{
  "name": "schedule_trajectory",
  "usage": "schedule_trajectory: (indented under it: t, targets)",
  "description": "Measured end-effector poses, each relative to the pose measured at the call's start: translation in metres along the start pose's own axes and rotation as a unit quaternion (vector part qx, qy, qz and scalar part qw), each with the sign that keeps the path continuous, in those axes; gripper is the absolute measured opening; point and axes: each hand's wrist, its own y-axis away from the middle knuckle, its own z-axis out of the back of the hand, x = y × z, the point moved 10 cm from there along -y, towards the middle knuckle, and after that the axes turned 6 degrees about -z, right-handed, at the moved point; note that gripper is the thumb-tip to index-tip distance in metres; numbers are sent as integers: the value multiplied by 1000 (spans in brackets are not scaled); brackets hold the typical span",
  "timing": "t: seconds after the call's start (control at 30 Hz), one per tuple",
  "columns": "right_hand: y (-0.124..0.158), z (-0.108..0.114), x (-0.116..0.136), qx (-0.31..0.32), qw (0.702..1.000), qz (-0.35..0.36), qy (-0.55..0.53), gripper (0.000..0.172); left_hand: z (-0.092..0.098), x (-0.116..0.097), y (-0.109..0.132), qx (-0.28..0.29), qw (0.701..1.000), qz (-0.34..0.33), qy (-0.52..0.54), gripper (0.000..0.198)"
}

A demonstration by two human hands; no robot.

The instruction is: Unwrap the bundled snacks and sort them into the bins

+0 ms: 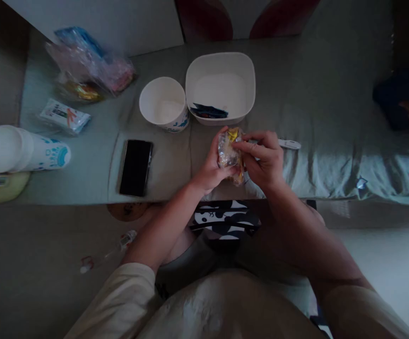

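My left hand (213, 167) is closed around a crinkly clear plastic packet (228, 153) with yellow and orange printing. The fingers of my right hand (266, 157) pinch at the packet's upper right side. What is inside the packet is too blurred to name. Just beyond my hands stands a white rectangular tub (222, 84) with dark flat sachets (208, 111) lying in its near left corner. A white paper cup (164, 103) with blue print touches or nearly touches the tub's left side. Right of my right hand lies a small white flat object (289, 144), partly hidden.
A black phone (135, 167) lies left of my forearm. Farther left are a stack of paper cups (28, 149) on its side, a white packet (65, 116) and a clear bag (91, 66) of wrapped items. The cloth-covered surface (169, 174) ends before my lap.
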Motion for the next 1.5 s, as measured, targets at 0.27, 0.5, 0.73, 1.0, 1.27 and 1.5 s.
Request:
schedule_trajectory:
  t: [0.27,0.5,0.73,1.0,1.27,1.5]
  targets:
    - [4,-10,21,11,996,86,-12,34,14,-3,-2,39,943,-235,-232,95]
    - [2,-9,14,-15,997,14,-77,16,2,-21,5,29,890,-296,-346,53]
    - [3,-9,-8,-43,982,-97,-154,11,0,-19,6,51,937,-240,-251,59]
    - [4,-4,21,-35,998,31,-41,19,19,-8,-3,-113,988,-98,-29,79]
    - [10,-20,17,82,988,11,-130,52,40,-16,-7,-170,984,-43,-12,54]
    - [-1,24,-34,-36,984,-115,128,31,45,-18,-11,-143,987,-51,-44,58]
